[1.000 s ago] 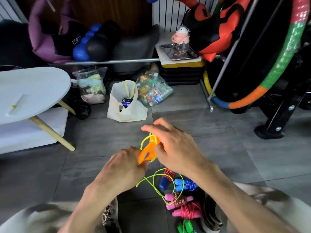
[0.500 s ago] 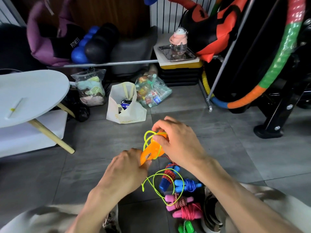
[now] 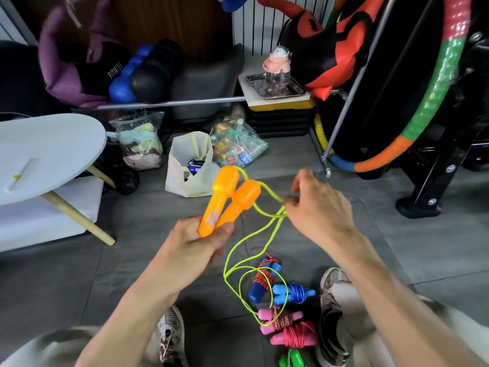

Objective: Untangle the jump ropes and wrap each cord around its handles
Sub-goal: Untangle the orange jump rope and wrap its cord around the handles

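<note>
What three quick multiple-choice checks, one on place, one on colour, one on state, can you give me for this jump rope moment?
1. Where do the already wrapped jump ropes lie?
A. On the white table
B. On the floor between the person's shoes
C. In the white bag

2. What colour is the cord of the rope in hand?
A. Red
B. Blue
C. Yellow-green

3. How is the cord of the orange handles now?
A. Loose, trailing to the floor
B. Wound tight round both handles
C. Cut in two

Key: 1 B, the wrapped jump ropes lie on the grey floor near the shoes. 2 C, the cord is yellow-green. 3 A, the left hand grips the orange handles by their lower ends, the right hand pinches the cord, and the remainder hangs in loops over the floor.
</note>
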The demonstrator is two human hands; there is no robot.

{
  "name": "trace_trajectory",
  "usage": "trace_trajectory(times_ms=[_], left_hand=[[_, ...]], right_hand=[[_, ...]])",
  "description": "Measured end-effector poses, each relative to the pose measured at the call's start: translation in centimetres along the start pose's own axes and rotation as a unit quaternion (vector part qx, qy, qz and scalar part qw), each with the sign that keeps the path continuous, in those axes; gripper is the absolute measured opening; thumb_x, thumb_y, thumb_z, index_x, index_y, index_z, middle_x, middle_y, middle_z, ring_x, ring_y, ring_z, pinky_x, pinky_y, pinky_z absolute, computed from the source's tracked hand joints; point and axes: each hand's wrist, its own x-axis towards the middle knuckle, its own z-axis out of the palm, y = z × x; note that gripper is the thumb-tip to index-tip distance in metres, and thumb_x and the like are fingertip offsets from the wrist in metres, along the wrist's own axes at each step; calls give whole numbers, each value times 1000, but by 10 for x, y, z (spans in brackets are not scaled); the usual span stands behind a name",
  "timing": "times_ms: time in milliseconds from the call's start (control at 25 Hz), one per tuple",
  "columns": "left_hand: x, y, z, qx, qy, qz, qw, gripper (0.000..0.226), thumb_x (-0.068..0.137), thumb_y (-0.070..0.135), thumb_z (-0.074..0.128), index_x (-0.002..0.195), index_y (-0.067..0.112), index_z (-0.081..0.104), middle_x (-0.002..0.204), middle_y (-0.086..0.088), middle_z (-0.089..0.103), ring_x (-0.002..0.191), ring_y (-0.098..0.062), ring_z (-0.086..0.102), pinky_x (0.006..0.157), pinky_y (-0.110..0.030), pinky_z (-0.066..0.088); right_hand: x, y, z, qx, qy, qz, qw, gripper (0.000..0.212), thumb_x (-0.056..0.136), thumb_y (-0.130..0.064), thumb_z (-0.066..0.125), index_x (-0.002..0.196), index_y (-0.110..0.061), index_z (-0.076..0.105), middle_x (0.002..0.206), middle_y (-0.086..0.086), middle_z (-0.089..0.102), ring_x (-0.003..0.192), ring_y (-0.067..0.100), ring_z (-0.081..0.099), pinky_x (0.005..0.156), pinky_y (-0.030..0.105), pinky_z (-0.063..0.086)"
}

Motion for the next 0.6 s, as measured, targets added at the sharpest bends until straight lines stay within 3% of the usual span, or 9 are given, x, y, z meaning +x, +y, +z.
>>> trace_trajectory(times_ms=[80, 160, 200, 320, 480, 520, 600], left_hand=[[-3, 4, -2, -48, -26, 6, 998, 23, 96, 23, 57, 92, 5, 69, 52, -5, 41, 38, -10, 30, 37, -16, 23], [-6, 4, -1, -42, -46, 16, 998, 23, 96, 22, 56, 93, 4, 69, 51, -4, 40, 37, -8, 30, 36, -15, 24], [-6, 4, 1, -42, -54, 17, 997, 23, 96, 23, 56, 94, 4, 69, 51, -4, 40, 38, -8, 30, 36, -15, 24], [-7, 6, 3, -47, -61, 35, 996, 25, 95, 24, 57, 102, 1, 62, 53, -8, 42, 37, -9, 31, 36, -16, 25], [-6, 9, 1, -57, -37, 56, 996, 16, 95, 21, 57, 108, 12, 55, 56, -14, 47, 33, -8, 33, 36, -16, 26], [-5, 7, 0, -52, -40, 50, 997, 16, 95, 23, 57, 103, 9, 55, 56, -15, 48, 34, -9, 33, 36, -17, 26], [-4, 5, -1, -45, -51, 35, 997, 24, 94, 28, 57, 87, 6, 53, 54, -14, 50, 35, -12, 31, 38, -18, 25]], right_hand=[[6, 8, -4, -7, -38, 19, 999, 19, 87, -26, 57, 105, -26, 60, 109, 0, 68, 104, 29, 62, 76, 32, 40], [5, 5, -1, 127, -74, -22, 989, 25, 83, -16, 58, 102, -31, 64, 104, -9, 68, 97, 15, 63, 81, 28, 44], [3, 0, 1, 228, -103, -46, 967, 29, 80, -11, 58, 99, -31, 65, 99, -9, 69, 93, 11, 63, 81, 30, 46], [-7, -20, 9, 462, -150, -42, 873, 25, 79, -4, 58, 97, -16, 70, 97, 14, 72, 89, 21, 67, 87, 48, 53], [-15, -34, 16, 714, -216, 81, 661, 30, 86, 11, 46, 112, 11, 59, 110, 29, 68, 98, 38, 69, 84, 44, 59], [-16, -35, 16, 737, -232, 81, 630, 31, 85, 11, 43, 112, 10, 58, 113, 29, 67, 99, 38, 69, 83, 42, 59], [-18, -36, 13, 754, -254, 64, 602, 33, 85, 10, 39, 109, 5, 60, 114, 27, 67, 99, 34, 69, 81, 38, 60]])
